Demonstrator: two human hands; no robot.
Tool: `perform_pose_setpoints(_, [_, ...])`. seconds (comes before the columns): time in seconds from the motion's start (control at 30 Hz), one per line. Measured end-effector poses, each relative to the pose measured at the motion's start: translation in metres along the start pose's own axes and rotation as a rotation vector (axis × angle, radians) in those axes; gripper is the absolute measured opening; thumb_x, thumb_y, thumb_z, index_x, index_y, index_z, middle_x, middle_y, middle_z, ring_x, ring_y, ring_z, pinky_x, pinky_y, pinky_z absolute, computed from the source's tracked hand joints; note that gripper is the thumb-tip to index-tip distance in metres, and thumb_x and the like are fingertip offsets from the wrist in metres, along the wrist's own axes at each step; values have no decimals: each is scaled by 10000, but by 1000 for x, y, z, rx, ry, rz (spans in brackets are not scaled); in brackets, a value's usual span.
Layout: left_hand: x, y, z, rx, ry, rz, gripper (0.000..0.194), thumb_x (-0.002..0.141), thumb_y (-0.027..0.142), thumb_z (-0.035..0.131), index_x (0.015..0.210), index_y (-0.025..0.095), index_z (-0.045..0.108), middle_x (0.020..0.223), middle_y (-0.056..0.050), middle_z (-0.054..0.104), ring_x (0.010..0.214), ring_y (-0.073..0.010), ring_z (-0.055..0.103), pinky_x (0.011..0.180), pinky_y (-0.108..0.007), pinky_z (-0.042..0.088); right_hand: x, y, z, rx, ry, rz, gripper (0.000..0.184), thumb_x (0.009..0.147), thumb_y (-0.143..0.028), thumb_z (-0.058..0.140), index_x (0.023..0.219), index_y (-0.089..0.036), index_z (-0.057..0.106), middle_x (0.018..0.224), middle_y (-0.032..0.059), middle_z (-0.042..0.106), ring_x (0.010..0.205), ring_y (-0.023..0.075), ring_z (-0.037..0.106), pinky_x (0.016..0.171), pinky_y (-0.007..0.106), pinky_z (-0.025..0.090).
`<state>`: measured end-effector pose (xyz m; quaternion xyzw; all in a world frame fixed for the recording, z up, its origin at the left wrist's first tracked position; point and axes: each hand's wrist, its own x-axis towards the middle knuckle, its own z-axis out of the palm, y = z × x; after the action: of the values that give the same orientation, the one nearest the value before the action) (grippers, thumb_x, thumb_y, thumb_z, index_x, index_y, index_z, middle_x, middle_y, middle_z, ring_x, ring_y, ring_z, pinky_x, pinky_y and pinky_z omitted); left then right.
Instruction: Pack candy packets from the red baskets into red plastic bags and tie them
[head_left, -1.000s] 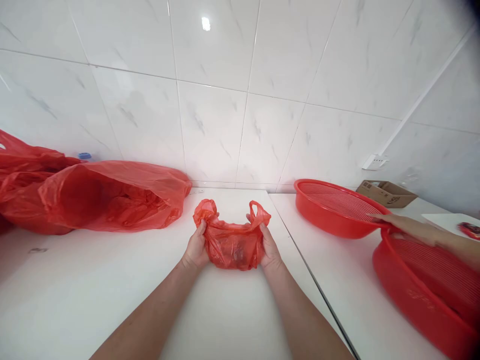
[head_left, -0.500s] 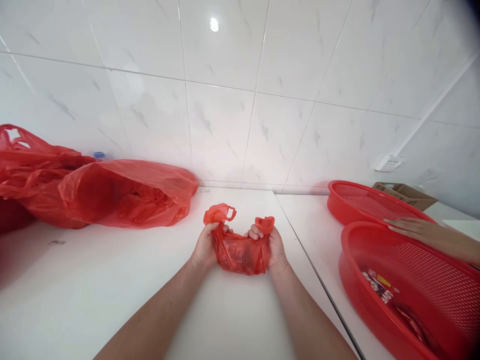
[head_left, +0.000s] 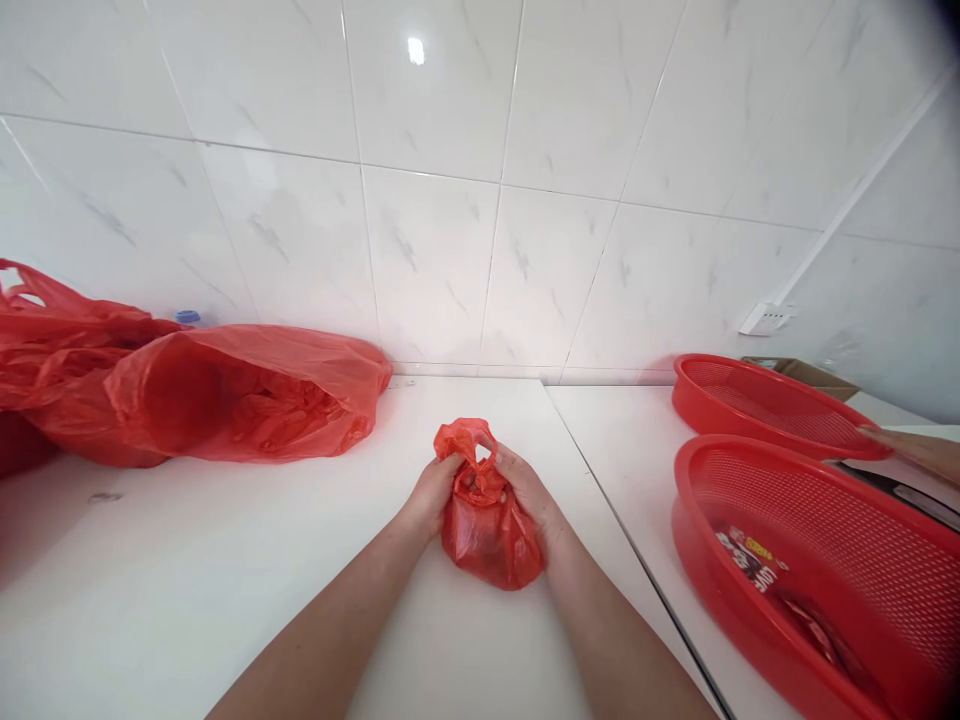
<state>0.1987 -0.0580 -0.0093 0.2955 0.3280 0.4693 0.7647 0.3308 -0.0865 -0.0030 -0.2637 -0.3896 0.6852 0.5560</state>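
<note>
A small red plastic bag (head_left: 491, 540) with something bulky inside is between my hands, just over the white tabletop. Its thin film hides what the contents are. My left hand (head_left: 435, 490) is closed on the gathered neck and left side of the bag. My right hand (head_left: 529, 490) grips the upper right part, its fingers by a handle loop. The two handles are bunched close together above the bulge.
Large red plastic bags (head_left: 255, 390) lie along the wall at the left, a blue cap (head_left: 187, 317) behind them. At the right stand two red mesh baskets, the nearer basket (head_left: 682, 490) holding printed packets (head_left: 750, 555). Another person's hand (head_left: 915, 450) reaches over the farther basket (head_left: 679, 390).
My hands have come together, drawing the small bag's two handles from apart to bunched. The other person's hand has shifted right, and the farther basket has moved slightly.
</note>
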Motion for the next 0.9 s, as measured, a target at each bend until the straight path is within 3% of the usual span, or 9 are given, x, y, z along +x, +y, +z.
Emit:
perform_pose_setpoints(0.1, [-5,-1,5,99,-85,-49,66,698,220,670,712,158,651,627,-75,670,590,-219,627,592,-333,487,0,1,4,-69,-43,53,330,716,-451,716,884,-181,628,495,-71,496,401,57,344,447,193,343])
perform_pose_setpoints(0.27, [-9,-2,-1,469,-157,95,96,716,244,679,783,175,671,719,-74,684,656,-217,623,585,-291,458,0,2,1,-67,11,58,284,681,-399,755,827,-186,637,532,-58,512,509,92,463,530,223,397])
perform_pose_setpoints(0.4, [-11,-7,-6,599,-34,246,559,645,233,758,1173,252,576,972,-67,661,785,-212,620,658,-279,460,4,4,-10,-64,146,76,338,751,-482,675,646,-175,582,401,-75,385,407,74,367,449,216,328])
perform_pose_setpoints(0.5, [-14,-9,-5,728,31,497,752,587,237,805,1271,292,497,1195,-74,560,975,-229,582,797,-301,458,8,8,-19,-67,235,125,397,744,-532,662,598,-180,550,370,-63,387,403,89,395,449,226,339])
perform_pose_setpoints(0.6, [-14,-7,-5,925,-3,794,611,595,243,796,1160,272,564,1277,-65,491,1153,-260,486,959,-374,407,11,13,-21,-38,294,146,421,728,-525,678,550,-192,492,385,-53,412,395,86,377,438,232,329])
perform_pose_setpoints(0.67, [-12,-5,-6,1066,-60,878,341,696,242,712,1024,256,619,1213,-59,525,1127,-248,499,973,-407,404,10,15,-20,-16,299,150,432,734,-526,667,531,-197,477,389,-46,416,402,93,390,444,239,340])
perform_pose_setpoints(0.73, [-10,-5,-7,1096,-70,861,67,796,231,593,848,232,636,1098,-55,569,1039,-224,541,940,-404,427,7,13,-17,11,270,180,441,760,-529,633,515,-197,477,381,-41,399,418,104,417,465,243,366])
perform_pose_setpoints(0.8, [-10,-5,-7,986,-9,777,148,845,257,524,728,211,602,1017,-53,587,976,-210,565,906,-390,446,2,9,-14,67,201,242,412,788,-502,604,535,-193,502,402,-37,413,450,107,446,491,236,386])
perform_pose_setpoints(0.9, [-11,-5,-7,638,-10,512,197,857,378,517,774,211,580,882,-43,612,820,-197,605,763,-369,501,-6,4,-9,158,52,249,322,803,-509,580,736,-195,597,563,-19,548,500,103,477,515,232,396])
